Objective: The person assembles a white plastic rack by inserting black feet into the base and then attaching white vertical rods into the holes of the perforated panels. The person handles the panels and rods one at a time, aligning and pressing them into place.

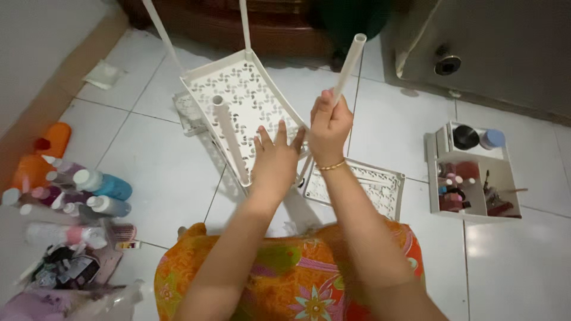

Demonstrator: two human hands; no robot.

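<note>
A white perforated plastic shelf tray [238, 89] stands tilted on the tiled floor, with thin white poles rising from its corners. My left hand [275, 161] lies flat and spread on the tray's near edge, pressing on it. My right hand [328, 125] is closed around a white plastic tube [350, 64] that points up and away at the tray's right corner. Another white tube [229, 138] stands in the tray's near left corner. A second perforated tray [380, 181] lies flat on the floor under my right forearm.
Several bottles [89, 190] and an orange container [53, 139] crowd the floor at left. A white organiser box [473, 172] with cosmetics sits at right. A metal cabinet [505, 47] and dark wooden furniture [250, 30] stand at the back. My orange floral skirt [285, 273] fills the bottom.
</note>
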